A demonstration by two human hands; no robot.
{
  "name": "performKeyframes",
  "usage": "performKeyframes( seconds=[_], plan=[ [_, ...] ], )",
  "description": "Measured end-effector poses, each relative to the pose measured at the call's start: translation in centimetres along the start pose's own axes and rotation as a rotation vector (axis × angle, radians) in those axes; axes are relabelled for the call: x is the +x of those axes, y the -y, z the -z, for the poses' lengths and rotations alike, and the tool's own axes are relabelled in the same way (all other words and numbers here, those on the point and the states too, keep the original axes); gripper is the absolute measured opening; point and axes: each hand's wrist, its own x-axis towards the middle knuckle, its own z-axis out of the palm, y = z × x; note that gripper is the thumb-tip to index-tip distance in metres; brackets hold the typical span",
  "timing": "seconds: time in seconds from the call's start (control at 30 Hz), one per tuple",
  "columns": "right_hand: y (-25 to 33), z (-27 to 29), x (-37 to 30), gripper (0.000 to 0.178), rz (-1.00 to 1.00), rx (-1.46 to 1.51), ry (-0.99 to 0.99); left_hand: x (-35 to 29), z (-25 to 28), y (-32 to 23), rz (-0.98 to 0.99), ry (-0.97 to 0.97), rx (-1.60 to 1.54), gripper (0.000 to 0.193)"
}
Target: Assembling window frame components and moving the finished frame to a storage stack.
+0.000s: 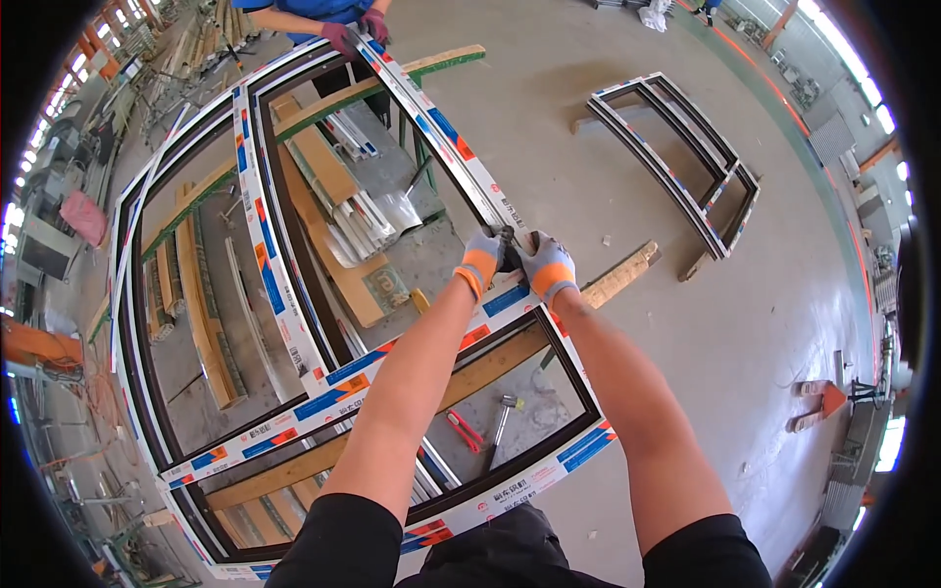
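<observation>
A large window frame (pixel 267 245), wrapped in white protective film with blue and orange patches, lies across wooden beams in front of me. My left hand (pixel 482 260), in a grey and orange glove, is closed on its right-hand rail where a crossbar joins. Right beside it my right hand (pixel 547 265), gloved the same, grips the outer side of that joint. Dark fingertips of the gloves meet over the rail, and what lies under them is hidden. At the far corner, a co-worker in blue holds the frame with maroon-gloved hands (pixel 355 34).
Wooden beams (pixel 619 274) stick out under the frame. Below its openings lie cardboard-wrapped profiles (pixel 338 235), a hammer (pixel 504 421) and a red-handled tool (pixel 464 431). A smaller frame (pixel 676 147) rests at the far right. An orange pallet jack (pixel 828 402) stands near the right wall.
</observation>
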Motion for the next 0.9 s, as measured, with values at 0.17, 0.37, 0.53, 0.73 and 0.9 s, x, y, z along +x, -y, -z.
performKeyframes(
  seconds=[0.17,0.37,0.53,0.73,0.9],
  plan=[
    [-0.7,0.7,0.8,0.046,0.005,-0.003,-0.033,-0.3,-0.6,-1.6,-0.006,0.035,-0.034,0.038],
    [0.4,0.0,0.5,0.060,0.035,-0.104,0.021,-1.3,-0.1,-2.4,0.052,0.019,-0.246,0.031],
    [1.7,0.7,1.0,0.058,-0.006,-0.112,0.041,0.1,-0.4,-2.5,0.048,-0.108,-0.098,0.037],
    [0.6,0.4,1.7,0.055,0.009,-0.157,0.064,-0.5,-1.0,-4.0,0.116,-0.231,0.010,0.063],
    [1.7,0.7,0.9,0.046,0.060,-0.136,0.028,0.1,-0.6,-3.5,-0.021,-0.258,0.343,0.073]
  ],
)
